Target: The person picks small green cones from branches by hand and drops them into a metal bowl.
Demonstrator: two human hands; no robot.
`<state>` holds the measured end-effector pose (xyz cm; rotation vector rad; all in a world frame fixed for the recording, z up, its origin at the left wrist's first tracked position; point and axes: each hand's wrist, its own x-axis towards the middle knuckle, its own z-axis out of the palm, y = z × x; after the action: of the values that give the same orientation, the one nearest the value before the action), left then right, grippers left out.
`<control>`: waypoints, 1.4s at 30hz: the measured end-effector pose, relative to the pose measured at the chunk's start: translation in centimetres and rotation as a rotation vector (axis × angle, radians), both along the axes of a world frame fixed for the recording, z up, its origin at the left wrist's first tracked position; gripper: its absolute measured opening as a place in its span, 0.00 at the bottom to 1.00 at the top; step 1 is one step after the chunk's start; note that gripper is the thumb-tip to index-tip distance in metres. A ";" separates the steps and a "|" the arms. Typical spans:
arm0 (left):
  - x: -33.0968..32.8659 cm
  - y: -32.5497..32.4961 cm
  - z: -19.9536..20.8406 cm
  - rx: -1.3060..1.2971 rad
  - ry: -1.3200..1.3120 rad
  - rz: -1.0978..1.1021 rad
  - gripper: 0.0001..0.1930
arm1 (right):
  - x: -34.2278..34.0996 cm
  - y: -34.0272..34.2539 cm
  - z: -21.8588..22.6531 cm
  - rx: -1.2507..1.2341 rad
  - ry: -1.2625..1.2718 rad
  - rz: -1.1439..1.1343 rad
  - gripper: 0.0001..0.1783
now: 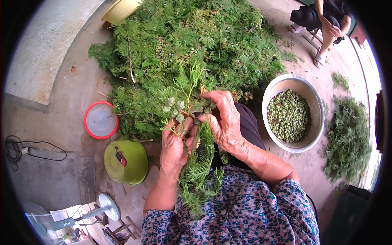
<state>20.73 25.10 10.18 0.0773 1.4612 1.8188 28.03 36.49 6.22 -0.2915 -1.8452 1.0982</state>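
Green foliage with a brown stem makes up the sprig (190, 90), which is held up between two hands over the lap, in front of the large pile of branches (196, 45). Its stem is pinched by the left hand (176, 141), whose thumb and fingers are closed on it. The right hand (223, 120) is half open, its forefinger and thumb curved about the stem; whether anything is gripped there cannot be told. At least four pale cones (174, 108) are borne beside the left fingertips. More foliage (200, 175) is draped below the hands, against one patterned shirt (241, 208).

To the right, one metal basin (317, 112) is partly filled with cones too many to be counted, and one smaller heap of branches (347, 141) is seen beyond. To the left are placed one red-rimmed basin (101, 119) and one green basin (136, 163), on which one small handset (121, 159) is rested. One seated person (326, 24) is partly shown at the upper right.
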 end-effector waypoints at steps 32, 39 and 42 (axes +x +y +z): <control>0.4 0.2 -4.1 0.154 -0.034 0.029 0.05 | 0.8 3.1 -1.1 -1.285 0.171 0.379 0.06; 0.6 -0.5 -6.0 0.302 -0.130 0.102 0.11 | 0.3 0.1 -2.3 -0.302 -0.026 0.217 0.17; 0.0 -0.2 -6.1 0.223 -0.169 -0.027 0.10 | 0.5 -0.1 -2.9 -0.424 -0.029 0.238 0.13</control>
<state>20.75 24.88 4.09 0.0520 1.1330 1.9106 28.51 36.38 3.35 -0.3376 -1.6886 1.6610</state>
